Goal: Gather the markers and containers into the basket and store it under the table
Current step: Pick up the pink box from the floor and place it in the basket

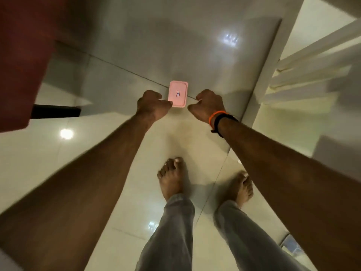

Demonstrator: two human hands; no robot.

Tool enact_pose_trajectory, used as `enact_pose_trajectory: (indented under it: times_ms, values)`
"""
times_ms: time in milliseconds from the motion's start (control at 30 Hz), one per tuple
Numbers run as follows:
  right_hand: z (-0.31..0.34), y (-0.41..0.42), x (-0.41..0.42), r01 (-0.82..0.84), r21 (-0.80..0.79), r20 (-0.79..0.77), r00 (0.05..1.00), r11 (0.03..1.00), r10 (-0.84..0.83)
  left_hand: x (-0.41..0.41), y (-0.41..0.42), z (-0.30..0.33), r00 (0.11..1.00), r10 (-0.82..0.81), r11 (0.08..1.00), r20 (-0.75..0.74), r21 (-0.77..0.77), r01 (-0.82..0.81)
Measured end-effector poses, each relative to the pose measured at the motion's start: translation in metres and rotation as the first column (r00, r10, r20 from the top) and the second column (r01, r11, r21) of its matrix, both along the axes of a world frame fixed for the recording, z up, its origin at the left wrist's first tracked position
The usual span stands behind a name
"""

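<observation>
A small pink container [177,93] with a closed lid and a small label lies flat on the glossy tiled floor, straight ahead between my two hands. My left hand [152,105] is just left of it, fingers curled in, and its thumb tip overlaps the container's near left corner. My right hand [209,105], with orange and black bands on the wrist, is just right of it, also curled, with a small gap to the container. Nothing shows inside either hand. No basket or markers are in view.
A dark red cloth [23,55] hangs at the left, with a black bar [56,111] sticking out below it. White slatted furniture [312,75] stands at the right. My bare feet [172,178] are on the tiles below the hands.
</observation>
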State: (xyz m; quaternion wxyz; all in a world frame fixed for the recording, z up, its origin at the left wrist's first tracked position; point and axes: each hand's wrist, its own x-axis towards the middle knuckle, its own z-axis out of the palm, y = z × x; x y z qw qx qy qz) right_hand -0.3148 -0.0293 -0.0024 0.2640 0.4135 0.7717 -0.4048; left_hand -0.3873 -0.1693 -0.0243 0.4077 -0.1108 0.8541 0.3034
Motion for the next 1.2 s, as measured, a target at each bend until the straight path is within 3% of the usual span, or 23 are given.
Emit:
enact_pose_trajectory:
  times_ms: [167,200,233,300,367,433,467,633,700,767,800,833,867,900,967,1200]
  values:
    - [-0.056,-0.003,-0.024,-0.025,0.037,-0.005,1.0,0.999,0.025,-0.027,0.016,-0.06,0.998,0.055,0.998,0.019,0.006,-0.055]
    - [-0.062,-0.004,-0.028,-0.032,0.041,-0.006,0.999,0.999,0.032,-0.031,0.02,-0.078,0.999,0.038,0.999,0.012,-0.017,-0.038]
    - [-0.068,-0.004,-0.031,-0.038,0.044,-0.006,0.999,0.998,0.038,-0.029,0.005,-0.086,0.993,0.12,0.987,-0.013,-0.106,-0.12]
    - [-0.076,-0.005,-0.036,-0.034,0.05,0.0,0.999,0.998,0.034,0.072,-0.044,-0.109,0.988,0.124,0.986,-0.095,-0.099,-0.133]
    - [-0.077,-0.006,-0.038,0.0,0.046,0.003,1.0,0.999,0.0,0.167,-0.073,-0.137,0.98,0.03,0.966,-0.195,-0.246,-0.079]
    - [-0.067,-0.006,-0.035,0.041,0.043,0.007,0.999,0.998,-0.041,0.201,-0.09,-0.15,0.964,-0.027,0.946,-0.264,-0.318,-0.06]
    - [-0.059,-0.006,-0.032,0.054,0.039,0.004,0.999,0.998,-0.054,0.179,-0.085,-0.142,0.951,-0.073,0.934,-0.301,-0.354,-0.04]
    - [0.019,-0.006,-0.012,0.194,0.003,-0.048,0.98,0.981,-0.194,0.192,-0.086,-0.137,0.981,0.112,0.981,-0.157,-0.143,-0.135]
    - [0.058,-0.005,-0.004,0.269,-0.031,-0.069,0.96,0.963,-0.271,0.159,-0.073,-0.09,0.969,0.245,0.964,-0.027,-0.095,-0.247]
    - [0.095,-0.005,0.003,0.331,-0.07,-0.082,0.938,0.941,-0.336,0.067,-0.043,0.014,0.91,0.376,0.926,0.177,-0.03,-0.377]
    - [0.111,-0.004,0.007,0.352,-0.082,-0.09,0.929,0.932,-0.359,0.024,-0.018,0.068,0.941,0.33,0.943,0.081,-0.08,-0.324]
    - [0.132,-0.002,0.012,0.383,-0.099,-0.101,0.915,0.919,-0.392,0.004,0.008,0.121,0.988,0.152,0.987,-0.029,-0.05,-0.153]
    - [0.151,-0.002,0.016,0.408,-0.125,-0.112,0.9,0.904,-0.422,0.012,0.019,0.163,0.987,0.113,0.986,0.116,0.109,-0.125]
    - [0.167,-0.001,0.019,0.434,-0.149,-0.128,0.883,0.889,-0.452,0.012,0.024,0.195,0.989,0.113,0.984,0.099,0.129,-0.125]
    - [0.208,0.004,0.028,0.468,-0.181,-0.147,0.857,0.865,-0.494,0.022,0.029,0.236,0.995,0.098,0.988,0.024,0.119,-0.101]
    - [0.314,0.037,0.073,0.55,-0.217,-0.249,0.767,0.806,-0.591,0.047,0.07,0.345,0.999,0.047,0.983,-0.027,0.177,-0.041]
